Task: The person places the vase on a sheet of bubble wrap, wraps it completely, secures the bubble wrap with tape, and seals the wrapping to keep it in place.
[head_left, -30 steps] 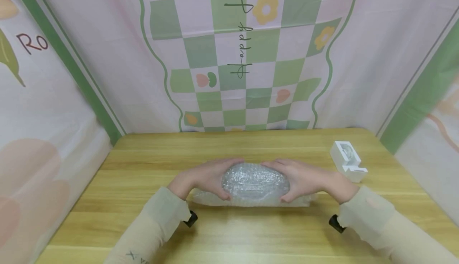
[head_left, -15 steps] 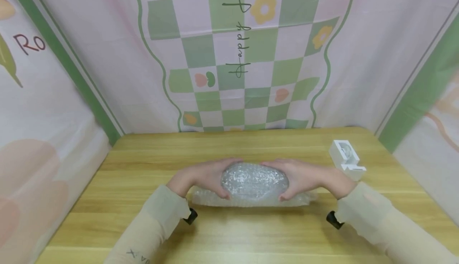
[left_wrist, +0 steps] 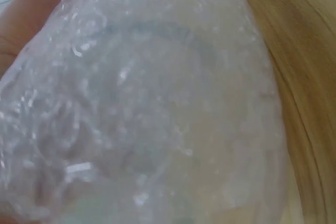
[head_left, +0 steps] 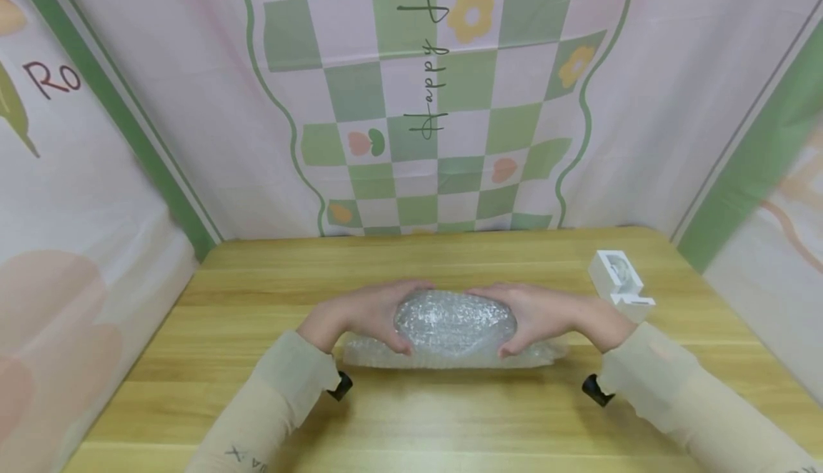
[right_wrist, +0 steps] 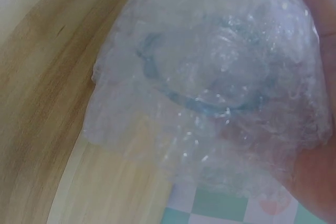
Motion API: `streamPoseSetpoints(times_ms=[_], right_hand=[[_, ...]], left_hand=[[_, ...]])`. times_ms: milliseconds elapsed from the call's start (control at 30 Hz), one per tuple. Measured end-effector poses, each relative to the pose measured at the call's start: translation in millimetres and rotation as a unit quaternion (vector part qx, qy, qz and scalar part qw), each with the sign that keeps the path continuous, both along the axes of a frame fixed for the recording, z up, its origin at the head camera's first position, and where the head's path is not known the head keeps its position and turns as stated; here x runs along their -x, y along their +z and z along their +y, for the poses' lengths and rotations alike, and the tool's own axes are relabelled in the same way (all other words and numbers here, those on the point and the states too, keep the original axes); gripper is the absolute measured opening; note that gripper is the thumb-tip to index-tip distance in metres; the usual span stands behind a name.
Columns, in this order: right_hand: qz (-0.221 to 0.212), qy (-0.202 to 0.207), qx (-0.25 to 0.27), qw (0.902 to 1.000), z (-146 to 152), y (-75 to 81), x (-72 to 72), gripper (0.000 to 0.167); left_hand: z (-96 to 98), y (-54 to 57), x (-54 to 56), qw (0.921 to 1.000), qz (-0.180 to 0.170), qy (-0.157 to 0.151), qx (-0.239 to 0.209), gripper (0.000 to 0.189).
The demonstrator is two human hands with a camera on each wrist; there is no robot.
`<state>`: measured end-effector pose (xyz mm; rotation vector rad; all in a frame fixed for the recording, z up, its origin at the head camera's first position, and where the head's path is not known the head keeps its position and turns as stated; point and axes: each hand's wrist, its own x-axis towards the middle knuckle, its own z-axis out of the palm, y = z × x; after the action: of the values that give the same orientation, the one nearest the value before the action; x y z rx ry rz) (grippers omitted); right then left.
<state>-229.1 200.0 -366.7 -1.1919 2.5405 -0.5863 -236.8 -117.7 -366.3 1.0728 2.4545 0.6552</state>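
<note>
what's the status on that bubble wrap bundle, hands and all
Left hand and right hand gripping bubble-wrapped bundle, one on each side. Small white holder on table off right, apart from bundle.

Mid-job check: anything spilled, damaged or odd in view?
Nothing looks spilled or damaged. The bubble-wrapped bundle looks untidy: loose wrap spreads under the left hand and right hand. On the backdrop, "Happy" runs sideways instead of level.
</note>
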Motion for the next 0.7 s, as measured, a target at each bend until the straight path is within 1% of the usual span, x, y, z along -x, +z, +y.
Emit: streamPoseSetpoints(times_ms=[167, 367, 533, 700], right_hand=[[-0.009, -0.003, -0.002, 1.0, 1.1, 0.1, 3.3, 0.1], [-0.021, -0.011, -0.009, 0.9997, 1.1, 1.9, 5.7, 0.101], [-0.029, -0.012, -0.008, 0.9995, 2.1, 0.4, 7.4, 0.102], [-0.034, -0.014, -0.004, 0.9993, 1.7, 0.1, 7.6, 0.102]], left_hand=[[1.4, 3.4, -2.4, 0.9981, 0.054, -0.012, 0.027, 0.108], [7.4, 9.8, -13.1, 0.9903, 0.12, -0.022, 0.067, 0.107], [12.2, 10.7, -21.9, 0.9856, 0.136, -0.006, 0.1, 0.108], [13.9, 10.6, -27.0, 0.9808, 0.151, 0.005, 0.123, 0.107]])
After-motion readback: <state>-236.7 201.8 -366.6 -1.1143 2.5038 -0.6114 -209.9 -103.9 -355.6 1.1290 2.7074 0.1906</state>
